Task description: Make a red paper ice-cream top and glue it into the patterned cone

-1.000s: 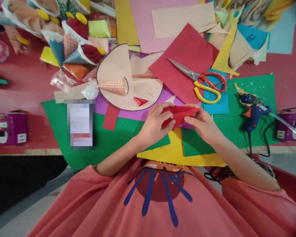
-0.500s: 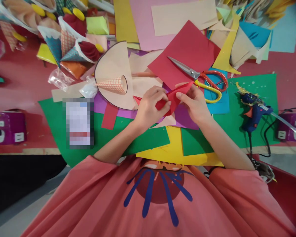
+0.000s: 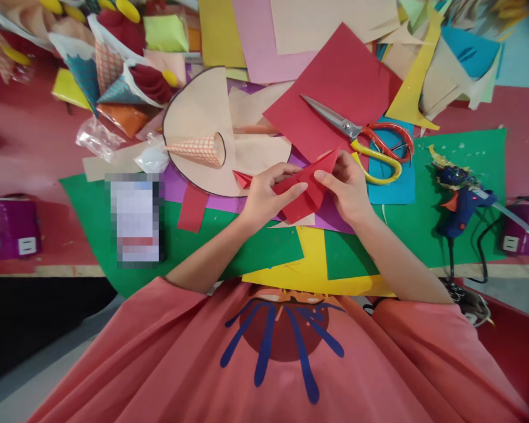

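Red paper folded between both of my hands, above a desk crowded with coloured sheets.

Red folded paper (image 3: 306, 191) sits just above the purple sheet (image 3: 335, 218) and the green sheet (image 3: 203, 241), near the middle of the desk. My left hand (image 3: 264, 197) pinches its left end, thumb on top; my right hand (image 3: 346, 185) pinches the upper right corner, fingers closed on the paper. To fold well, I judge I should line the edges up before pressing, hold one end steady, and run a fingertip along the crease from the middle outward. Scissors (image 3: 365, 138) lie on a larger red sheet (image 3: 335, 76) just beyond my right hand. A blue glue gun (image 3: 461, 200) rests well to the right, and a checked paper cone (image 3: 200, 150) lies to the left.
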Available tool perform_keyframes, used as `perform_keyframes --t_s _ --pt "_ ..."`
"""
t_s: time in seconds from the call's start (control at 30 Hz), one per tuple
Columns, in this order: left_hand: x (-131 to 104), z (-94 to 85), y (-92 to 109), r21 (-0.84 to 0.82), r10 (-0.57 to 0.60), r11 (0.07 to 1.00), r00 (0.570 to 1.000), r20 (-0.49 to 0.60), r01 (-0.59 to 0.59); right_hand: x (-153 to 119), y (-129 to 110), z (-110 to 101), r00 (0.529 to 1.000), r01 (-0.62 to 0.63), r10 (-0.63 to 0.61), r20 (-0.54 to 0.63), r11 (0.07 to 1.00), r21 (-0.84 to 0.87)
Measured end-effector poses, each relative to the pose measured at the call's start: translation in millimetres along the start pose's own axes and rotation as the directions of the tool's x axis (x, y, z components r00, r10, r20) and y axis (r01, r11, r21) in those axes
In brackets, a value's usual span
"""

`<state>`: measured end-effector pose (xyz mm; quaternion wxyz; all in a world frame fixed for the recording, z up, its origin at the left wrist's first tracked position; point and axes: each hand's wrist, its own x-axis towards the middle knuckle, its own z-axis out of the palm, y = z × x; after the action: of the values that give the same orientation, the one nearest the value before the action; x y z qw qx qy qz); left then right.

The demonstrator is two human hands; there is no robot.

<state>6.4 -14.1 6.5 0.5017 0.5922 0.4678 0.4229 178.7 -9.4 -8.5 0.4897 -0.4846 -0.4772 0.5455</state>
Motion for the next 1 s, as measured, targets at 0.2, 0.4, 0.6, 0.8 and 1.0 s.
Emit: perform_keyframes --t_s 0.2,0.4,0.6,0.8,1.0 --pt "0.5 1.4 3.7 0.002 -0.142 0.99 0.989 0.042 0.142 -2.5 -3.3 1.2 1.0 -0.008 0.008 0.018 0.999 -0.037" --pt "0.6 0.4 6.2 0.03 -0.172 0.985 0.981 0.094 0.17 -3.7 -8.1 2.4 1.0 -0.018 0.02 0.023 0.999 -0.049" --pt "1.3 0.3 7.7 0.035 -0.123 0.992 0.982 0.142 0.119 -4.5 -8.4 1.9 0.999 -0.034 0.034 0.004 0.998 -0.057" --pt "1.3 0.4 7.9 0.045 -0.13 0.991 0.978 0.164 0.124 -4.6 -6.8 1.7 0.999 -0.031 0.032 0.002 0.997 -0.068" --pt "1.5 0.5 8.7 0.076 -0.117 0.992 0.978 0.172 0.105 -4.8 -6.4 2.3 0.999 -0.031 0.03 -0.021 0.997 -0.07"
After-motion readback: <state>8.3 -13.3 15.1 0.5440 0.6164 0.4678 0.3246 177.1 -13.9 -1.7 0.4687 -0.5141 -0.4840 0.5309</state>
